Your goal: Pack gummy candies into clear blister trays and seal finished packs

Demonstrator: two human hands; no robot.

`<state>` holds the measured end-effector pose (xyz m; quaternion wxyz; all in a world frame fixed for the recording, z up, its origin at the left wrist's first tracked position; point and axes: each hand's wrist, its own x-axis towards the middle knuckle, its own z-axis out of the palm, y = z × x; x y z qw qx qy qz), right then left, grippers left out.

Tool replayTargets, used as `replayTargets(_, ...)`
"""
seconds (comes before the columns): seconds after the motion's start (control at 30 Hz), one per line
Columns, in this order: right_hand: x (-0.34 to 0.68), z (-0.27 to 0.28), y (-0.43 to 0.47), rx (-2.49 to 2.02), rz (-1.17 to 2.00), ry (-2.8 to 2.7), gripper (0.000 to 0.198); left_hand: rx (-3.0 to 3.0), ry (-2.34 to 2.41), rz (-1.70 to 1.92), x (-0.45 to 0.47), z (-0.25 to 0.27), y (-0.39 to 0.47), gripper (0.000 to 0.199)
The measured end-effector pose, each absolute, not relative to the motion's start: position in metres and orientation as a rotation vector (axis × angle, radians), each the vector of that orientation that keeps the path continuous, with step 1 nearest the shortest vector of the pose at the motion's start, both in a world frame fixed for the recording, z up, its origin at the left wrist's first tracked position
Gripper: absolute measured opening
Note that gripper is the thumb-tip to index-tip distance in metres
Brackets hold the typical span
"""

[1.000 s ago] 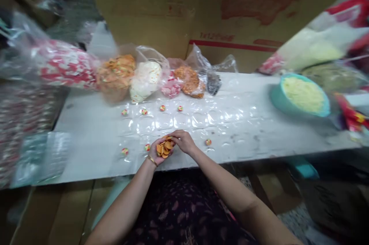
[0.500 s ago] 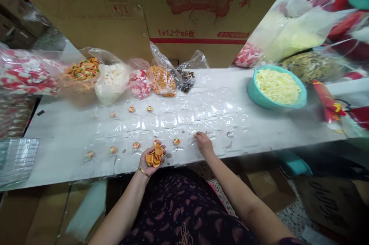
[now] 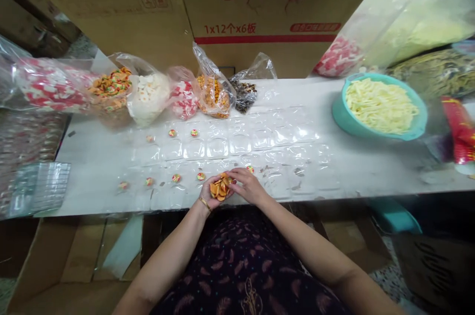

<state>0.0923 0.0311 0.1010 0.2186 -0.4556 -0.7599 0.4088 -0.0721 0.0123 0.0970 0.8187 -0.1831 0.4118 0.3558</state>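
Observation:
A heap of small round candies, orange on their backs, lies in the cupped palm of my left hand close to the table's front edge. My right hand reaches over from the right, its fingertips at the heap and its thumb apart from the fingers. Beneath both hands are clear plastic trays with rows of square compartments. Single candies with red, yellow and green tops lie spaced along the rows, such as one candy left of my hands and another candy just beyond my right hand.
Clear bags of sweets line the back, among them a white-filled bag and a bag of orange pieces. A turquoise bowl of pale strips stands right. Behind rises a large carton. Stacked plastic trays are at left.
My right hand has left the tray row and come back to the heap. A candy now lies where its fingers were. My left hand has moved right along the front row.

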Motion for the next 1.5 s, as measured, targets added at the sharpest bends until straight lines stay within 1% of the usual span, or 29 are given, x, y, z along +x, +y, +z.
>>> replayTargets(0.1, 0.079, 0.107, 0.031, -1.246, 1.25, -2.025, 0.025, -0.41, 0.912, 0.71, -0.066, 0.094, 0.017, 0.021)
replayTargets(0.2, 0.088, 0.096, 0.028, -1.397, 1.422, -1.556, 0.02, -0.366, 0.935, 0.663, -0.066, 0.095, 0.021, 0.024)
replayTargets(0.27, 0.109, 0.082, 0.025, -1.524, 1.467, -1.218, 0.021, -0.331, 0.931, 0.65, -0.068, 0.096, 0.022, 0.027)
replayTargets(0.33, 0.141, 0.067, 0.025, -1.7, 1.376, -1.022, 0.026, -0.312, 0.932, 0.644, -0.07, 0.097, 0.022, 0.028)
replayTargets(0.4, 0.174, 0.053, 0.029, -1.899, 1.188, -0.982, 0.027, -0.312, 0.947, 0.631, -0.07, 0.097, 0.021, 0.027)
replayTargets(0.47, 0.2, 0.044, 0.034, -2.039, 1.026, -1.026, 0.025, -0.316, 0.959, 0.619, -0.07, 0.096, 0.018, 0.028)
replayTargets(0.6, 0.219, 0.036, 0.044, -2.076, 0.934, -1.193, 0.018, -0.314, 0.963, 0.596, -0.067, 0.094, 0.015, 0.029)
replayTargets(0.73, 0.217, 0.037, 0.04, -2.141, 0.715, -1.644, 0.028, -0.311, 0.965, 0.591, -0.062, 0.094, 0.016, 0.03)
replayTargets(0.8, 0.217, 0.037, 0.035, -2.095, 0.706, -1.952, 0.033, -0.309, 0.953, 0.599, -0.058, 0.095, 0.019, 0.031)
replayTargets(0.87, 0.215, 0.039, 0.032, -2.012, 0.75, -2.137, 0.037, -0.302, 0.923, 0.61, -0.052, 0.096, 0.022, 0.035)
replayTargets(0.97, 0.203, 0.05, 0.031, -1.926, 0.715, -2.03, 0.031, -0.284, 0.854, 0.608, -0.041, 0.095, 0.029, 0.039)
replayTargets(1.03, 0.186, 0.065, 0.033, -1.766, 0.765, -1.929, 0.026, -0.275, 0.809, 0.603, -0.034, 0.093, 0.033, 0.038)
replayTargets(1.13, 0.158, 0.089, 0.036, -1.466, 0.974, -2.029, 0.026, -0.281, 0.788, 0.602, -0.025, 0.09, 0.037, 0.036)
replayTargets(1.2, 0.147, 0.098, 0.036, -1.438, 1.05, -2.117, 0.026, -0.289, 0.802, 0.593, -0.02, 0.089, 0.038, 0.034)
replayTargets(1.27, 0.143, 0.1, 0.035, -1.5, 1.084, -2.096, 0.022, -0.287, 0.819, 0.567, -0.016, 0.087, 0.038, 0.032)
replayTargets(1.33, 0.147, 0.097, 0.032, -1.546, 1.142, -1.946, 0.017, -0.28, 0.831, 0.538, -0.012, 0.086, 0.037, 0.03)
replayTargets(1.43, 0.161, 0.086, 0.028, -1.587, 1.309, -1.537, 0.01, -0.274, 0.833, 0.521, -0.008, 0.085, 0.038, 0.031)
replayTargets(1.5, 0.179, 0.075, 0.027, -1.618, 1.388, -1.241, 0.01, -0.267, 0.814, 0.522, -0.007, 0.085, 0.04, 0.034)
